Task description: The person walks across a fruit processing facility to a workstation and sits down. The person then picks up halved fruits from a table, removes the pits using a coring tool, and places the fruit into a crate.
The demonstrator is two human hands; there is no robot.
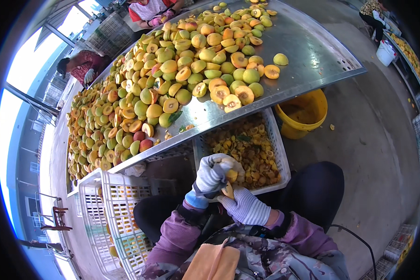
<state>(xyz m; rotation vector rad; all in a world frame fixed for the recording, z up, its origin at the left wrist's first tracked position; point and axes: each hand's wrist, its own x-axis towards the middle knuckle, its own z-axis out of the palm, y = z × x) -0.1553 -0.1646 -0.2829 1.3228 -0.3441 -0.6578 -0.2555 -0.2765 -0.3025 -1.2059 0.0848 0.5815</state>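
Note:
My left hand (215,173), in a grey-white glove, is closed around a yellow peach piece (232,175) in front of my lap. Just below it, my right hand (246,205), in a striped glove, is closed with its thumb and fingers by a narrow tan thing (227,190). Whether that is a tool's handle or fruit, I cannot tell. Both hands are close together over the near edge of a white crate (284,161) with pits and fruit scraps (252,144) in it. Beyond, halved peaches (186,70) are heaped on a metal table (308,51).
A yellow bucket (312,122) stands under the table's right side. White slatted crates (126,196) with some fruit stand by my left leg. Two people work across the table, another at the far right near a white bucket (386,52). A black cable (359,237) runs at my right.

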